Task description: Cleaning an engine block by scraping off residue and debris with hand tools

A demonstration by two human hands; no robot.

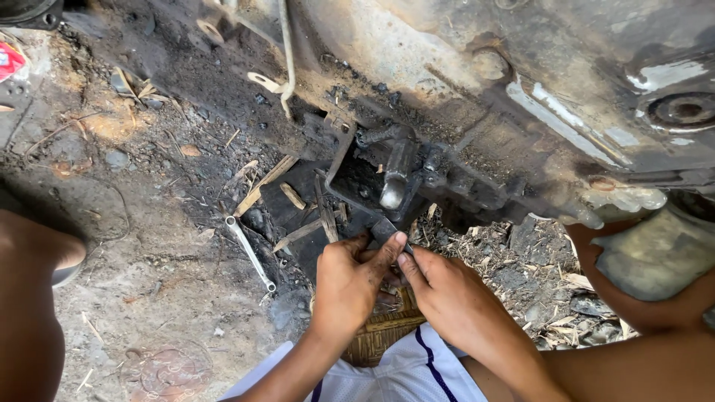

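Observation:
A large, grimy metal gearbox casing (477, 97) lies on the dirt, with a dark bracket (350, 186) and a silvery shaft end (395, 190) at its lower side. Both my hands meet just below that bracket. My left hand (350, 283) pinches a small dark metal piece (383, 227) at the bracket's lower edge between thumb and forefinger. Touching the same piece from the right are the fingertips of my right hand (447, 294). What the piece is exactly I cannot tell.
A ring spanner (251, 253) lies on the oily ground left of my hands, among wood splinters (264, 182). A woven mat (383, 331) sits under my wrists. My knees are at the far left (30, 298) and at the right (640, 298).

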